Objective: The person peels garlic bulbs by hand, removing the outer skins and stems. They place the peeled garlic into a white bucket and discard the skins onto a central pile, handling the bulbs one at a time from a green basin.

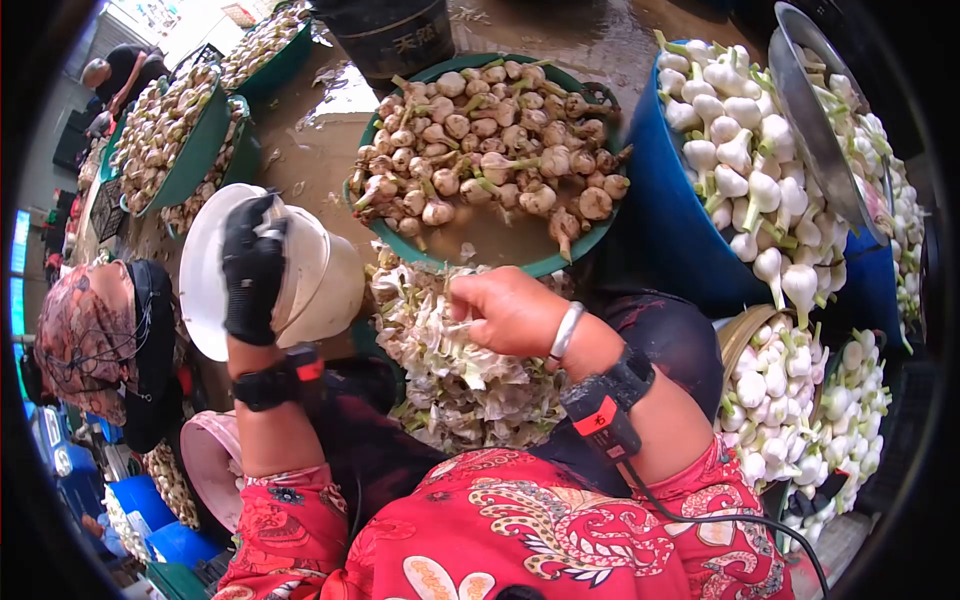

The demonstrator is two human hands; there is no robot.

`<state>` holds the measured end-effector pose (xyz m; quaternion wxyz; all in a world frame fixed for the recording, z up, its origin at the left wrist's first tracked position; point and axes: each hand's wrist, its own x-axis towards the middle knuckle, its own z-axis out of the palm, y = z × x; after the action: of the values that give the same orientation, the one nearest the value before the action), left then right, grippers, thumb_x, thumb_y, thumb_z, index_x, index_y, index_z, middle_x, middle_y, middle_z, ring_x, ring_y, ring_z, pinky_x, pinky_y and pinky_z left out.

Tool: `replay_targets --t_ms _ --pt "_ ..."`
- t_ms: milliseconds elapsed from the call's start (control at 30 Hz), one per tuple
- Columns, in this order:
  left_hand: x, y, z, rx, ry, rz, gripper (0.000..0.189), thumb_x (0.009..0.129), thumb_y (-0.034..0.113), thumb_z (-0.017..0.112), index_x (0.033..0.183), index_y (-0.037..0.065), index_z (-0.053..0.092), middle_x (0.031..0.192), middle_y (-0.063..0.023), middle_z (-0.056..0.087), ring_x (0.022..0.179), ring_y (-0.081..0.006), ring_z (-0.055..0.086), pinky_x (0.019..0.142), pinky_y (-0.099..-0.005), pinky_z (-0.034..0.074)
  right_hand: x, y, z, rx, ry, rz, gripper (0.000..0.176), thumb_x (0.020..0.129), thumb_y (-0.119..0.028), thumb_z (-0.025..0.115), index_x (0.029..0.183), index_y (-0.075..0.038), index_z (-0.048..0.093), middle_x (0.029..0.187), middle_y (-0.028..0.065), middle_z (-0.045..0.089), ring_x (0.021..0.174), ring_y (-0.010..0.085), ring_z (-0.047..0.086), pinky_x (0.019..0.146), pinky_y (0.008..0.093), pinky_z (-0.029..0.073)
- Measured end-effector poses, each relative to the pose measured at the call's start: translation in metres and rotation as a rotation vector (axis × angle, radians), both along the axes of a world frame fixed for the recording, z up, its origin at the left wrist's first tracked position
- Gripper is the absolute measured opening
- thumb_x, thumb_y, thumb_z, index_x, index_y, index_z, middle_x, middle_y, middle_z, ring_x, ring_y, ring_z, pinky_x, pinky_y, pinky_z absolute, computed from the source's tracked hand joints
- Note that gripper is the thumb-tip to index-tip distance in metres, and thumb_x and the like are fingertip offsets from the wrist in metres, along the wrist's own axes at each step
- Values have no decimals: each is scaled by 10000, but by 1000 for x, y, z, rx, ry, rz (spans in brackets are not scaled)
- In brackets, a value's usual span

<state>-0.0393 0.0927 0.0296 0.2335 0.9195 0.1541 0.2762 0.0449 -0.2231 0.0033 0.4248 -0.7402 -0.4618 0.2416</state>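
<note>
My left hand [254, 268], in a black glove, is over the mouth of a white bucket [335, 272]; its fingers are blurred, and a pale thing shows at them that I cannot make out. My right hand [508, 308] is bare, with a silver bangle at the wrist. Its fingers are curled together above a heap of garlic peelings [470, 385], and whatever they may hold is too small to name. Just beyond it stands a green basin [545, 265] of unpeeled, brownish garlic bulbs [490, 135] with some murky water.
Blue tub [665, 200] at right holds white bulbs [735, 120], with a metal basin [815, 130] tilted beside it. More white garlic [775, 390] lies lower right. A black bucket [385, 35] stands behind. Green tubs [205, 150] and a person [125, 75] are upper left; another person [100, 340] is left.
</note>
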Motion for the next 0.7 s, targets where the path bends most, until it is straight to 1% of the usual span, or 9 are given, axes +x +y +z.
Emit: replay_targets --t_ms 67,167,233,267,300,367,467,567,700 --pt "35 -78 1 -266 185 -222 249 838 44 610 1085 21 631 981 -117 641 937 -201 603 812 -314 470 7 -3 16 21 84 -15 67 703 -62 580 766 -59 604 707 126 613 652 231 611 596 334 472" --pt "77 -134 -68 -791 247 -585 219 843 109 647 1044 23 651 934 -93 674 834 -164 623 761 -300 497 30 -15 33 222 282 -479 152 744 -18 558 856 -13 660 823 110 676 716 166 627 683 284 492" --pt "108 -161 -114 -646 411 -595 345 842 177 665 1151 34 614 951 -103 675 765 -133 615 709 -286 511 58 -33 22 344 -218 -636 168 787 -12 558 917 14 662 855 94 671 748 125 607 715 261 487" --pt "122 -175 -121 -760 563 -606 397 845 227 651 1187 35 596 1012 -162 667 831 -206 646 771 -335 510 68 -37 19 389 -115 -828 130 764 -113 611 780 5 663 805 185 652 676 249 640 646 332 504" --pt "139 -181 -165 -540 492 -738 417 851 275 618 1186 29 594 1089 -214 637 949 -322 637 855 -386 483 71 -49 42 227 190 -926 143 824 -109 598 866 4 676 792 124 664 633 132 595 599 261 478" --pt "157 -213 -162 -340 680 -703 475 821 378 604 1133 21 621 1125 -240 606 1050 -387 575 923 -411 442 82 -54 41 566 356 -1043 180 897 -63 541 1020 20 643 948 41 648 782 81 587 730 218 475" --pt "175 -240 -218 -270 1024 -568 507 771 452 612 1016 12 670 1047 -242 631 1009 -391 594 896 -413 460 89 -59 52 618 451 -1094 204 903 -93 541 1061 1 630 938 37 650 776 94 602 692 208 458" --pt "173 -250 -286 -216 890 -670 480 746 469 600 862 15 701 918 -244 653 934 -400 615 857 -435 476 93 -57 48 635 452 -1100 184 898 -111 546 1022 -12 639 923 35 651 776 97 612 678 210 457" --pt "167 -223 -240 -24 822 -710 288 784 308 539 732 66 687 761 -203 652 772 -348 648 718 -462 495 91 -57 46 587 478 -1035 144 882 -95 564 980 -20 638 879 17 643 768 83 605 660 208 453"
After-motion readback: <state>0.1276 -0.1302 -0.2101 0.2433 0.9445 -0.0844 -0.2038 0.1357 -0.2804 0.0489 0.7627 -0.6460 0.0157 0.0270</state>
